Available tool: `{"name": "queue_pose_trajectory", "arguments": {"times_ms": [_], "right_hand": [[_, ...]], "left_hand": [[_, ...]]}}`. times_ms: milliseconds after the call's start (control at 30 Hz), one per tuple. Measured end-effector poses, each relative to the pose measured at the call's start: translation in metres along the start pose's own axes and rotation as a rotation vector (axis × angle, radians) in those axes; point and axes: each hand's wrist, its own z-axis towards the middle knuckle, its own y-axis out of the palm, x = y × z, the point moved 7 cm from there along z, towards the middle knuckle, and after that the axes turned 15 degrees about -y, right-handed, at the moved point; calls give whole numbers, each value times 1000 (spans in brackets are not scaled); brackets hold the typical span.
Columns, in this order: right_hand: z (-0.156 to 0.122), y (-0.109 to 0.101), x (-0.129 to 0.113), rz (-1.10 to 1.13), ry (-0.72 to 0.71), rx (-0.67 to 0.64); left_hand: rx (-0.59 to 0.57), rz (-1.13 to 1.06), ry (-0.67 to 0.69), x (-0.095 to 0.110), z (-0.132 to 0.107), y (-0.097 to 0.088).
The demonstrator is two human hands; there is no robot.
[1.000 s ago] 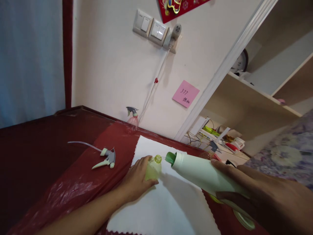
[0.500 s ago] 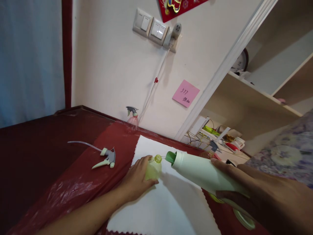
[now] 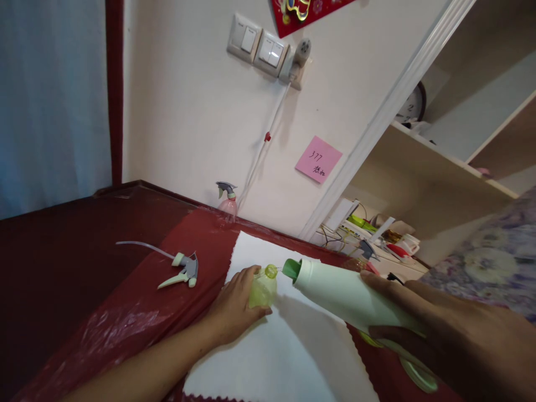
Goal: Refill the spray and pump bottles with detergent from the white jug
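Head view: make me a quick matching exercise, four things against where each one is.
1. Yellow bottle
2. Pale green flask
3. Loose spray head
4. Pink note

A. On the wall
B. Tilted in the right hand
C. Held by the left hand
D. Lying on the red cover

Pairs: 1-C, 2-B, 3-D, 4-A

A hand could pass along the strip of table between the loose spray head and the left grip, though the pink spray bottle stands at its far end. The tilted pale green bottle and right grip bar the right; between its spout and the yellow bottle's mouth lies only a narrow gap.
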Motion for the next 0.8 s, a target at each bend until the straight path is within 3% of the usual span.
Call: {"name": "queue_pose_trajectory", "arguments": {"times_ms": [433, 667, 800], "right_hand": [[7, -2, -9, -36, -74, 73], [5, 7, -11, 60, 10, 147], [-4, 21, -5, 247, 164, 183]], "left_hand": [[2, -8, 9, -3, 1, 2], [-5, -2, -11, -2, 2, 2], [-6, -8, -7, -3, 2, 2]]}}
